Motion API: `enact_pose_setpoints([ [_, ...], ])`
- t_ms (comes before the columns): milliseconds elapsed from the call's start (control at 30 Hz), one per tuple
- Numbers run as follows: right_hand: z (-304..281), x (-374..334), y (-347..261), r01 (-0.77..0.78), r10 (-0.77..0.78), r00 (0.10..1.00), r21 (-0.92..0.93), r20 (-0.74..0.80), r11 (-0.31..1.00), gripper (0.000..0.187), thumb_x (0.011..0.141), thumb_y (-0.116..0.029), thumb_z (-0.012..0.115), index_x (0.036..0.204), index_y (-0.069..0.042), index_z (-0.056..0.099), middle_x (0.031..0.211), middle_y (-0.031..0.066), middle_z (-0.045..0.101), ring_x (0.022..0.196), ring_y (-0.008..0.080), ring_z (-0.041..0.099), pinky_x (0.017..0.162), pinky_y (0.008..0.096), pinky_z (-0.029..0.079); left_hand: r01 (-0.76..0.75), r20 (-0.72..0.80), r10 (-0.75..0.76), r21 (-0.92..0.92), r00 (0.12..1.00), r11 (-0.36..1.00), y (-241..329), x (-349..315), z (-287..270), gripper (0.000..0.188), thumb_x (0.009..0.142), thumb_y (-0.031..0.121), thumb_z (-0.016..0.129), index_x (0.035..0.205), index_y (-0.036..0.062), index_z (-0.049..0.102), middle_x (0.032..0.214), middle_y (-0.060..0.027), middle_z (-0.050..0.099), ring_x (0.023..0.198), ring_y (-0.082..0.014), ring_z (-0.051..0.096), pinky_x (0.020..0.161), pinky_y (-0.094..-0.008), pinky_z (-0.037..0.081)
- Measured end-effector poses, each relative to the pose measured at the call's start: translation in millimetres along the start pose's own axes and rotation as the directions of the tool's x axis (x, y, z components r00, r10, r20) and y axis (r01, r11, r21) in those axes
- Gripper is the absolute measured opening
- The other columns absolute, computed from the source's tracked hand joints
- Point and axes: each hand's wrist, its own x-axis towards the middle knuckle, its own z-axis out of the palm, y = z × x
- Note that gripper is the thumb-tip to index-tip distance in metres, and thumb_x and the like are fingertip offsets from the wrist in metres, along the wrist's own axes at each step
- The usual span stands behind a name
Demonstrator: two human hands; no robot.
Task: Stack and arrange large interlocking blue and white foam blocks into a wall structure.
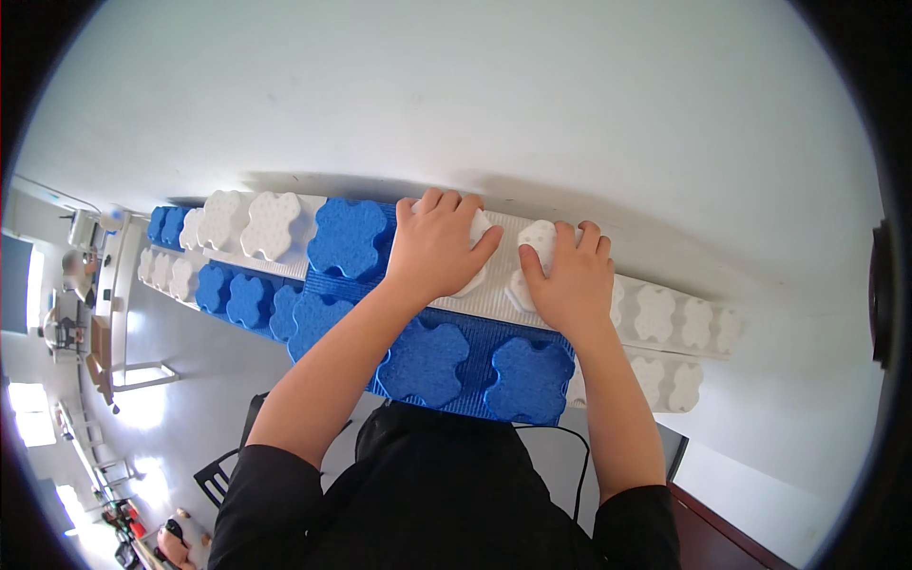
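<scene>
A long row of large blue and white toy building blocks with clover-shaped knobs stands in front of me. My left hand (pixel 437 244) grips a knob of a white building block (pixel 501 271) in the row's back line, with the fingers curled over its far side. On the same block, my right hand (pixel 573 275) holds the neighbouring knob, thumb on the near left of it. Both hands partly hide the knobs beneath them. Left of my left hand sits a blue block (pixel 349 239); on the near side lies a lower blue block (pixel 480 366) with several knobs.
A white wall (pixel 532 95) runs close behind the row. More white blocks (pixel 655 313) continue to the right, and white ones (pixel 271 226) to the left. A black chair (pixel 214 478) stands at lower left. Far left, people are near long tables (pixel 122 313).
</scene>
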Motion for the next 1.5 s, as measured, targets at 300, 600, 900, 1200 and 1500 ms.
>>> enact_pose_setpoints([
  [300,6,0,0,-0.050,0.055,0.994,-0.051,0.091,0.997,0.057,0.091,-0.047,0.067,0.125,-0.001,0.062,0.131,0.0263,0.054,0.116,0.0437,0.054,0.092,0.0549,0.049,0.006,0.065,-0.009,0.051,0.998,0.999,0,0,8,0.044,0.094,0.047,0.062,0.118,0.0110,0.068,0.115,-0.0093,0.067,0.120,-0.0282,0.057,0.102,-0.0509,0.037],
  [600,18,-2,2,-0.056,0.059,0.995,-0.041,0.085,0.998,0.059,0.093,-0.053,0.062,0.122,-0.002,0.062,0.126,0.0242,0.056,0.116,0.0434,0.055,0.090,0.0581,0.049,-0.152,-0.018,0.181,-0.625,0.983,0.766,-2,-63,-46,0.027,0.095,0.018,0.069,0.119,0.0052,0.069,0.114,-0.0125,0.070,0.112,-0.0285,0.065,0.099,-0.0404,0.049],
  [900,13,3,1,-0.076,0.084,0.978,-0.049,0.193,0.996,0.057,0.096,-0.051,0.059,0.126,-0.002,0.059,0.133,0.0249,0.051,0.122,0.0425,0.051,0.097,0.0575,0.046,0.765,0.806,-0.199,-0.405,0.557,0.501,-117,-348,20,0.047,0.103,0.040,0.062,0.137,0.0081,0.063,0.118,-0.0121,0.071,0.113,-0.0241,0.067,0.098,-0.0400,0.053],
  [1200,21,2,12,-0.064,0.071,0.985,-0.051,0.159,0.997,0.059,0.097,-0.053,0.057,0.131,-0.005,0.056,0.136,0.0241,0.050,0.125,0.0428,0.050,0.099,0.0577,0.047,0.855,0.788,-0.350,-0.513,0.506,0.082,-106,-386,59,0.073,0.098,0.051,0.066,0.154,0.0092,0.046,0.144,-0.0155,0.055,0.135,-0.0273,0.049,0.115,-0.0395,0.037],
  [1500,19,2,11,-0.057,0.066,0.981,-0.051,0.182,0.997,0.059,0.098,-0.055,0.056,0.130,-0.006,0.056,0.136,0.0224,0.051,0.125,0.0420,0.050,0.098,0.0578,0.047,0.884,0.813,-0.360,-0.461,0.458,0.083,-104,-388,64,0.072,0.098,0.051,0.065,0.152,0.0086,0.044,0.141,-0.0137,0.055,0.129,-0.0256,0.052,0.110,-0.0390,0.040],
])
